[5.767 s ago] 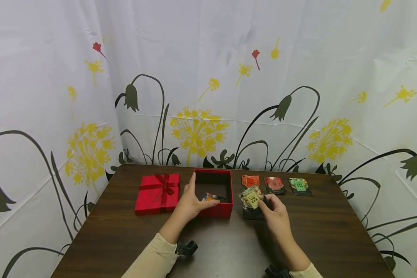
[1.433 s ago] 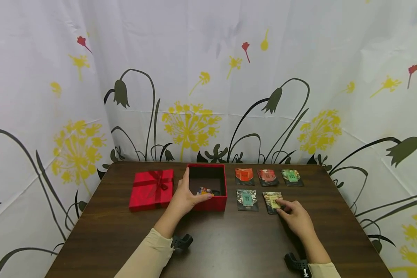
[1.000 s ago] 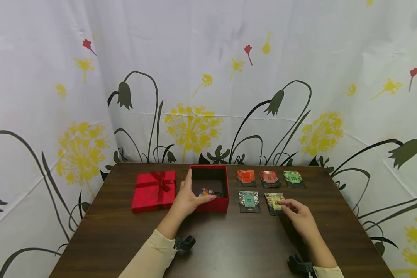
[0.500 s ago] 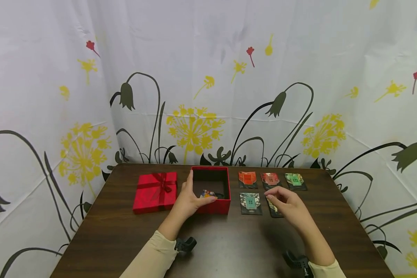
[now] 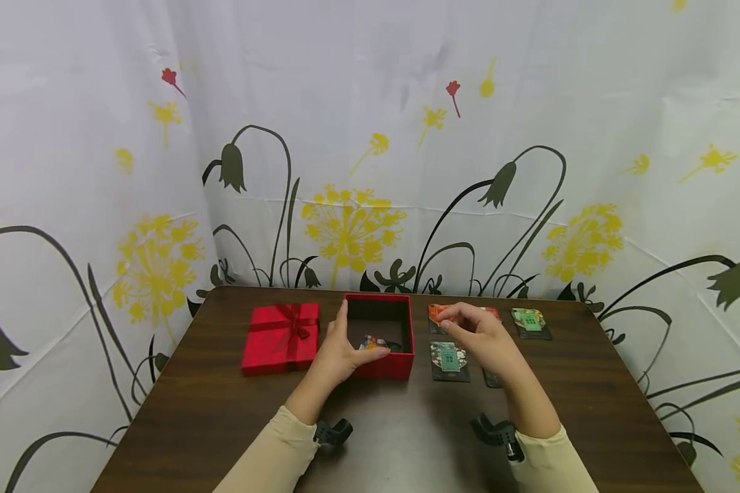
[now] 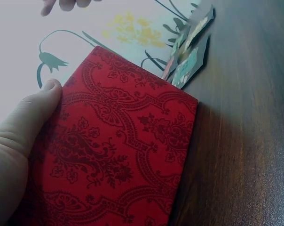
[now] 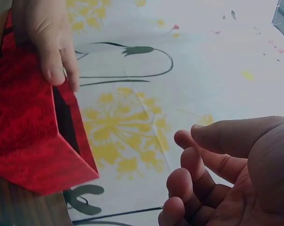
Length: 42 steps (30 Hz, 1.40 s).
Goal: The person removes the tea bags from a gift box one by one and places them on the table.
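The red gift box [image 5: 391, 368] is lidless, its dark inside holding a small colourful packet [image 5: 373, 342]. My left hand [image 5: 338, 352] grips its near left part, thumb across the front rim; the left wrist view shows that thumb [image 6: 43, 101] against the patterned wall. Right of the box my right hand [image 5: 484, 342] hangs in the air over the packets, fingers loosely bent and holding nothing. Below it lies a teal packet [image 5: 450, 363]. A fifth sachet [image 5: 491, 379] is mostly hidden by the right hand. Behind are an orange packet [image 5: 435, 319], a largely covered red packet [image 5: 493, 311] and a green packet [image 5: 530, 322].
The red lid [image 5: 271, 339] with its ribbon bow lies left of the box. All stands on a dark wooden table [image 5: 222, 424]. A white curtain [image 5: 370, 103] printed with flowers hangs right behind the back edge.
Earlier the right hand held a yellow packet, then laid it beside the teal one and let go. Since then it has moved left and up, towards the box. The left hand stays at the box.
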Each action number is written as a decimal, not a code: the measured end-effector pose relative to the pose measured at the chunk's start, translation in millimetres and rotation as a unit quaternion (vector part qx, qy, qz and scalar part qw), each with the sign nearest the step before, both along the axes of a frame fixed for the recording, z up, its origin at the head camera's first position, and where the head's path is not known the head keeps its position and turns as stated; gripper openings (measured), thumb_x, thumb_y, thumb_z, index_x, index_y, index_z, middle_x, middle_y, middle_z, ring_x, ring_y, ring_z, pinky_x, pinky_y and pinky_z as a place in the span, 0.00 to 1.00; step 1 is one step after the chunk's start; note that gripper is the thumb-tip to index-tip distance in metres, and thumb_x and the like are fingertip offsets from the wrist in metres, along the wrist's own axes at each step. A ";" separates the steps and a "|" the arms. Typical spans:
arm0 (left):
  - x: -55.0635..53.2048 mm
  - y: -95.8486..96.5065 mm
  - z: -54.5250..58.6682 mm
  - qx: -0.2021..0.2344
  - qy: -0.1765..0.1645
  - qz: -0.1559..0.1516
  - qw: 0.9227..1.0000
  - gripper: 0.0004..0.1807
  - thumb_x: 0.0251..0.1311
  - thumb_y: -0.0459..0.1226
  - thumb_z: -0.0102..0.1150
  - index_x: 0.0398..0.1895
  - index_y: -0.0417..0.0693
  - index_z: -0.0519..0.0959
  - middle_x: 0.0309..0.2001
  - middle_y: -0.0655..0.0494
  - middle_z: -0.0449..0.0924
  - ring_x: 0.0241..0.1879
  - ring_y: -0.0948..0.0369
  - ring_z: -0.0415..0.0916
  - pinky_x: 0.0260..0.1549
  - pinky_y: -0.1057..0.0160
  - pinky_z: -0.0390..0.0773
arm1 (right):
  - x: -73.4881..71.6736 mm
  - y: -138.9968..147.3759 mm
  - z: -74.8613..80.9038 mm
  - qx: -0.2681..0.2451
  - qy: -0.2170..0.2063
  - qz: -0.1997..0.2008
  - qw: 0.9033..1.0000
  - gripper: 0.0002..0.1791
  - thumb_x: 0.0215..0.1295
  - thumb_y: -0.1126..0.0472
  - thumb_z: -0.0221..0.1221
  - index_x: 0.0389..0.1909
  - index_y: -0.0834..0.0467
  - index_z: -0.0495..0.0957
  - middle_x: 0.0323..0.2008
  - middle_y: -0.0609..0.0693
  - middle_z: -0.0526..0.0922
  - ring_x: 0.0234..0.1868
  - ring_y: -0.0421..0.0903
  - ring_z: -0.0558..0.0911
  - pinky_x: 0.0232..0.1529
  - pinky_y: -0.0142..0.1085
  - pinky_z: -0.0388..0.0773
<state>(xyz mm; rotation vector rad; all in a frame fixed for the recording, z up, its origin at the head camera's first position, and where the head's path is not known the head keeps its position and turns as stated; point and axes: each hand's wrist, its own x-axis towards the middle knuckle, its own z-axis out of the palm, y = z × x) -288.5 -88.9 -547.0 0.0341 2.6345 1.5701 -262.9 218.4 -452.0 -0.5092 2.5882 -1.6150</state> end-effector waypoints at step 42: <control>-3.7 1.1 1.0 -0.005 0.001 -0.008 1.000 0.78 0.49 0.59 0.86 0.92 0.57 0.37 0.82 0.33 0.56 0.72 0.35 0.71 0.70 0.30 0.73 | -85.9 -94.1 35.0 0.226 -0.122 0.208 0.944 0.03 0.76 0.65 0.61 0.40 0.56 0.83 0.28 0.47 0.77 0.27 0.46 0.74 0.32 0.38 0.76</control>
